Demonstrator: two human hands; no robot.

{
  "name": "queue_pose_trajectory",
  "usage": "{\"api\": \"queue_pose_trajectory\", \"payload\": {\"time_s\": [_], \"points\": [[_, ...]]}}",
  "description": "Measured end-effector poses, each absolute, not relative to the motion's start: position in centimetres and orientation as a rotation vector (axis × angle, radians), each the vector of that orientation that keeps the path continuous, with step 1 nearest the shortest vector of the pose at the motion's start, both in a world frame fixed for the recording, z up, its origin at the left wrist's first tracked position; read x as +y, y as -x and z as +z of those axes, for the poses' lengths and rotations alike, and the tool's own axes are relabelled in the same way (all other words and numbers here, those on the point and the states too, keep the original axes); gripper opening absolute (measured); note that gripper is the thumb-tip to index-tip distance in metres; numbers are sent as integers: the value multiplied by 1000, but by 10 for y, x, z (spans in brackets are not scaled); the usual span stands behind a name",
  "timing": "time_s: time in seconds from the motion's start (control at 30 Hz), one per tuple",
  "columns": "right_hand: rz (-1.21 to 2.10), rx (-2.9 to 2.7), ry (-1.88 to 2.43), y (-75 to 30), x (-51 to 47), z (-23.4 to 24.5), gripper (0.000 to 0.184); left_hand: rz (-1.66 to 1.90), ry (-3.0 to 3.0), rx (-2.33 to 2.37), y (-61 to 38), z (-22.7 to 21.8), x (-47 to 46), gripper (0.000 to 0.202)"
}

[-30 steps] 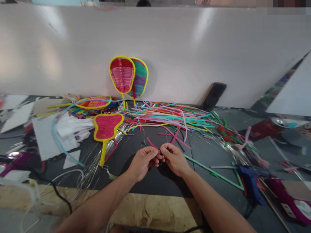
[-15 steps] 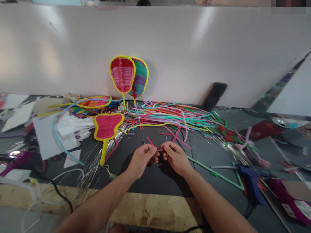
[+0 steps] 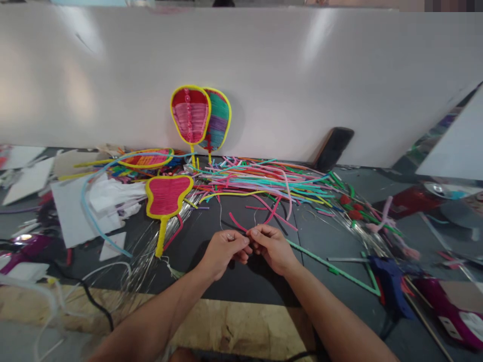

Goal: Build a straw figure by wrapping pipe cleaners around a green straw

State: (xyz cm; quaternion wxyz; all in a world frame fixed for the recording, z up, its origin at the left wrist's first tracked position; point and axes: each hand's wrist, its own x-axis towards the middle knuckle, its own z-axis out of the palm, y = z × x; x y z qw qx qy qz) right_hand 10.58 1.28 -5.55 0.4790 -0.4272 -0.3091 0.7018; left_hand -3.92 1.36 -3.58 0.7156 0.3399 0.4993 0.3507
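Take the pink fan [image 3: 166, 196] with the yellow edge, lying on the dark table [image 3: 211, 284], as your landmark. Your left hand [image 3: 227, 254] and right hand [image 3: 273, 250] are to its right and a little closer to you, thumbs almost meeting. On each hand, thumb and forefinger are pressed together; as far as the small, dim detail allows, both pinch a thin wire [image 3: 221, 216]. Fine strands of it curve up past your knuckles, well to the right of the pink fan. A short pink strip [image 3: 236, 221] reaches away from you just beyond your fingertips.

The one clear container is the red can [image 3: 407, 202], far to the right of the pink fan; its contents are hidden, and a turquoise scrap shows beside its top. Beyond the pink fan and slightly right, two fans [image 3: 190, 115] stand overlapping before the pale board [image 3: 271, 75]. Right of the pink fan spreads a pile of coloured stems [image 3: 264, 183], with a dark phone [image 3: 334, 149] tilted past its far end. Further right and closer to you is the blue glue gun [image 3: 390, 281]. Crumpled white tissue [image 3: 113, 196] lies just left of the pink fan.
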Motion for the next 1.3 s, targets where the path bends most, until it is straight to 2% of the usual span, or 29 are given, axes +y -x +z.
{"api": "queue_pose_trajectory", "payload": {"time_s": [0.83, 0.97, 1.3], "points": [[1673, -659, 981, -109, 17, -51, 21, 733, -714, 1075, 43, -36, 15, 29], [1740, -692, 957, -109, 16, -53, 28, 721, -680, 1050, 46, -35, 17, 29], [1701, -716, 925, -112, 17, -56, 20, 740, -626, 951, 50, -36, 22, 30]]}}
